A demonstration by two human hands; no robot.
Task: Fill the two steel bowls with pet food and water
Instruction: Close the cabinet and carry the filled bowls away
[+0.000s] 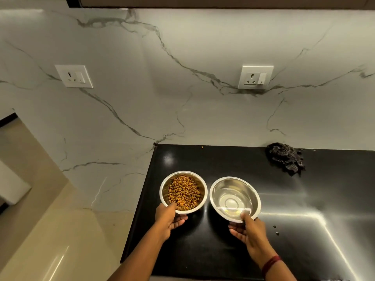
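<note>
Gripping the near rim of the left steel bowl (183,191), which is filled with brown pet food (184,192), the left hand (169,219) reaches forward from the lower left with its thumb hooked over the rim and its fingers curled under the bowl's base, above the left part of the black tabletop (203,250). Just beside it, apart from it, the right steel bowl (235,199) holds clear water; the right hand (248,231), extended from the lower right with a red band (271,262) at the wrist, clasps its near rim, thumb on top and fingers beneath. A dark checked cloth (286,158) lies well behind, against the marble wall.
</note>
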